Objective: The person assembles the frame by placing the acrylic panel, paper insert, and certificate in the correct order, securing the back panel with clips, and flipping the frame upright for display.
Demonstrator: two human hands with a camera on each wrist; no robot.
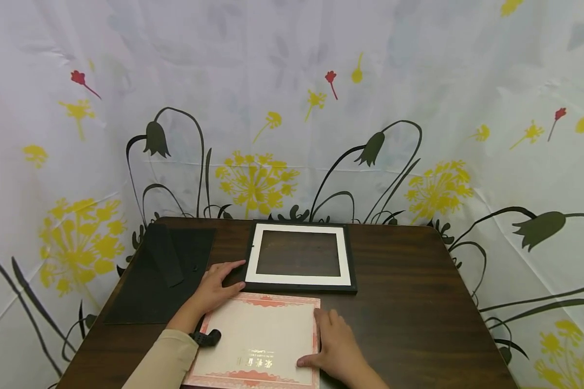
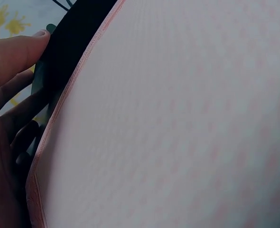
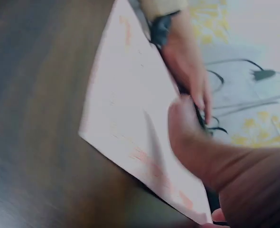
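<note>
A certificate (image 1: pixel 272 332) with a pink patterned border and gold lettering lies at the table's front. My right hand (image 1: pixel 338 343) grips its right edge, thumb on the top face; in the right wrist view the thumb (image 3: pixel 185 123) lies over the paper. Just behind is a black picture frame (image 1: pixel 352 270) with a white mat (image 1: pixel 297 280). Beside the frame's near left corner, my left hand (image 1: pixel 216 286) has its fingers extended, index and thumb tips at the frame's edge. In the left wrist view the certificate (image 2: pixel 168 114) fills most of the picture.
A black backing board (image 1: pixel 136 297) with a stand leg (image 1: pixel 165 259) lies on the left of the dark wooden table (image 1: pixel 418 313). A flower-printed curtain (image 1: pixel 292 108) hangs behind and around the table.
</note>
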